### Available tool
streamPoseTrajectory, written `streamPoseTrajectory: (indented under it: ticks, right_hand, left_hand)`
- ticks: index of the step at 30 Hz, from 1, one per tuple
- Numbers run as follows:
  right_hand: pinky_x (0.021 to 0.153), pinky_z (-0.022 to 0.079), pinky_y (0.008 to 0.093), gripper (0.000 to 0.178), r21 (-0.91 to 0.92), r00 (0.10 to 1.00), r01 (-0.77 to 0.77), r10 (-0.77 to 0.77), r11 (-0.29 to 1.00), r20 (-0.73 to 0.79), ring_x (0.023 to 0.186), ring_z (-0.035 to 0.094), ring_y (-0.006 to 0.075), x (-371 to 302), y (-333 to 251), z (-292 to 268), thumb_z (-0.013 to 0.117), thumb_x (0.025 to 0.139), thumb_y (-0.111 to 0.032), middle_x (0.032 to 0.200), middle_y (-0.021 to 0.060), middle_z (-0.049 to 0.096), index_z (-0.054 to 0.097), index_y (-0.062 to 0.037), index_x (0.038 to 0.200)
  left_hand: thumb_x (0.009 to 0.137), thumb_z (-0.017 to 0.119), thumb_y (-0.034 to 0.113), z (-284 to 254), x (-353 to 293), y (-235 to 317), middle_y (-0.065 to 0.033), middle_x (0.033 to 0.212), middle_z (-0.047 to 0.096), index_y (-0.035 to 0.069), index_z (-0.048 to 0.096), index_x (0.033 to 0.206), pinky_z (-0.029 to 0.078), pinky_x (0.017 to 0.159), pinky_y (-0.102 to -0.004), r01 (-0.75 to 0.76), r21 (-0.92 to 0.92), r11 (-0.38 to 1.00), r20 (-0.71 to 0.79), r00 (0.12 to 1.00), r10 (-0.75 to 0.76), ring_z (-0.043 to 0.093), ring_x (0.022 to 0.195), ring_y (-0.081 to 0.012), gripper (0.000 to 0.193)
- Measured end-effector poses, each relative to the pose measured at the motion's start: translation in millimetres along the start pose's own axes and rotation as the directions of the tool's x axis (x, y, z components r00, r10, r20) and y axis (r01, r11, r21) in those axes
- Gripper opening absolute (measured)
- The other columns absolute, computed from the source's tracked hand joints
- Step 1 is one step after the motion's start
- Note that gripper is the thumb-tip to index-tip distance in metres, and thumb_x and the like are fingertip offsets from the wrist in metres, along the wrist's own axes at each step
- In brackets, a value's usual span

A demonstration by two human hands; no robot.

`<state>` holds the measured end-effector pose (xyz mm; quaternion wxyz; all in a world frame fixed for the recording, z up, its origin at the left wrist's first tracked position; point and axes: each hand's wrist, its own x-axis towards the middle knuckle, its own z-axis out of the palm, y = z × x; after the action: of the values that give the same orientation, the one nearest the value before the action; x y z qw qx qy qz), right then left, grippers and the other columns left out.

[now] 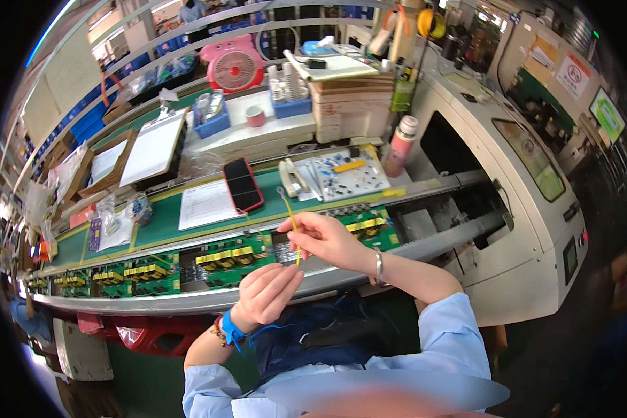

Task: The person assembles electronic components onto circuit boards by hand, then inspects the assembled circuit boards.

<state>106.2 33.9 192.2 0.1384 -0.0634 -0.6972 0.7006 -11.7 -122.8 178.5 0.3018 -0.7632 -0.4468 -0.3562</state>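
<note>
Factory conveyor (369,268) carries green circuit boards (233,258) past a seated person. Both the left hand (268,292) and right hand (327,240) pinch a thin yellow wire (295,233) above the boards. A loosened pinch could likely drop it among the components.

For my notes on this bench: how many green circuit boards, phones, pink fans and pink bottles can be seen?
Green circuit boards on the conveyor, as far as visible: 5
Phone with red case: 1
Pink fan: 1
Pink bottle: 1
Total: 8
</note>
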Motion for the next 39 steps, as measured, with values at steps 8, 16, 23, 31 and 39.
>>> streamPoseTrajectory:
  ticks: [8, 16, 23, 31, 39]
  right_hand:
    - [0.066, 0.050, 0.0252, 0.023, -0.706, 0.938, 0.236, -0.346, 0.668, -0.014, 0.072, 0.061, 0.0124, -115.4, 34.6, -61.6, 0.055, 0.090, -0.002, 0.085, 0.0065, 0.061, 0.062, -0.0025, 0.112]
    - [0.073, 0.051, 0.0238, 0.023, 0.389, 0.905, 0.035, 0.136, 0.921, -0.403, 0.079, 0.061, 0.0117, -156.4, 72.4, -65.2, 0.058, 0.090, -0.006, 0.091, 0.0067, 0.064, 0.062, 0.0014, 0.112]
    - [0.065, 0.051, 0.0255, 0.013, -0.158, 0.910, -0.007, -0.059, 0.987, -0.411, 0.077, 0.062, 0.0133, -162.6, 73.2, -104.1, 0.060, 0.088, -0.001, 0.087, 0.0097, 0.064, 0.064, 0.0024, 0.099]
    - [0.070, 0.050, 0.0228, 0.015, -0.428, 0.695, -0.255, -0.143, 0.867, -0.705, 0.077, 0.065, 0.0122, -133.8, 106.0, -199.0, 0.060, 0.087, -0.001, 0.086, 0.0093, 0.068, 0.066, 0.0038, 0.099]
    - [0.067, 0.050, 0.0230, 0.014, -0.541, 0.773, -0.318, -0.117, 0.778, -0.623, 0.075, 0.066, 0.0141, -120.1, 112.6, -206.4, 0.060, 0.085, 0.000, 0.083, 0.0102, 0.068, 0.066, 0.0017, 0.098]
  left_hand:
    - [0.060, 0.069, -0.008, 86.2, 7.3, 53.7, -0.0108, 0.090, 0.064, -0.001, 0.066, 0.096, 0.051, 0.065, -0.0321, 0.243, -0.370, 0.897, 0.015, 0.967, -0.256, 0.062, 0.075, -0.0241, 0.036]
    - [0.065, 0.070, -0.009, 136.5, 13.2, 80.2, -0.0131, 0.093, 0.066, -0.001, 0.066, 0.096, 0.052, 0.070, -0.0343, 0.273, -0.541, 0.796, 0.050, 0.955, -0.294, 0.062, 0.077, -0.0264, 0.032]
    - [0.064, 0.073, -0.006, 161.7, 1.9, 78.3, -0.0139, 0.100, 0.063, -0.002, 0.063, 0.100, 0.050, 0.071, -0.0344, 0.305, -0.496, 0.813, 0.127, 0.952, -0.279, 0.061, 0.080, -0.0266, 0.038]
    - [0.057, 0.068, -0.006, 167.9, -33.9, 68.8, -0.0113, 0.096, 0.064, -0.001, 0.065, 0.097, 0.048, 0.069, -0.0313, 0.438, -0.384, 0.813, 0.117, 0.897, -0.427, 0.059, 0.077, -0.0228, 0.039]
    - [0.057, 0.066, -0.001, 170.8, -42.6, 69.2, -0.0099, 0.095, 0.065, 0.001, 0.066, 0.093, 0.048, 0.067, -0.0309, 0.402, -0.393, 0.827, 0.141, 0.915, -0.378, 0.059, 0.079, -0.0212, 0.036]
